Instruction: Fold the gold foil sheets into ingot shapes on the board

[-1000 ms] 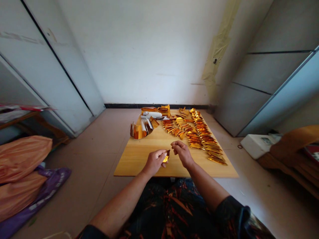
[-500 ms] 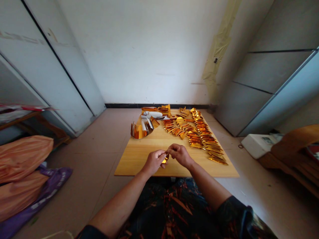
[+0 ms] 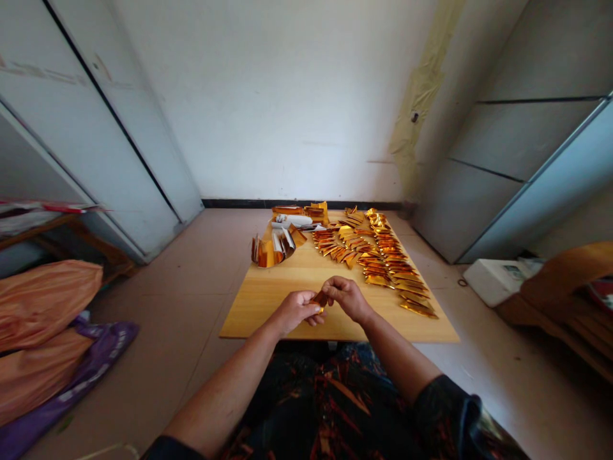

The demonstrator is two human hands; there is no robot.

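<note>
gold foil [image 3: 320,298] at the frame's lower centre is pinched by the left hand [image 3: 294,313] and the right hand [image 3: 348,299], fingers nearly closed; light, even pressure from both thumbs (such foil likely creases easily) should keep its edges true.

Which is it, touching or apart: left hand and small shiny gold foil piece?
Touching. Head view shows the left hand gripping the foil piece, thumb across it.
</note>
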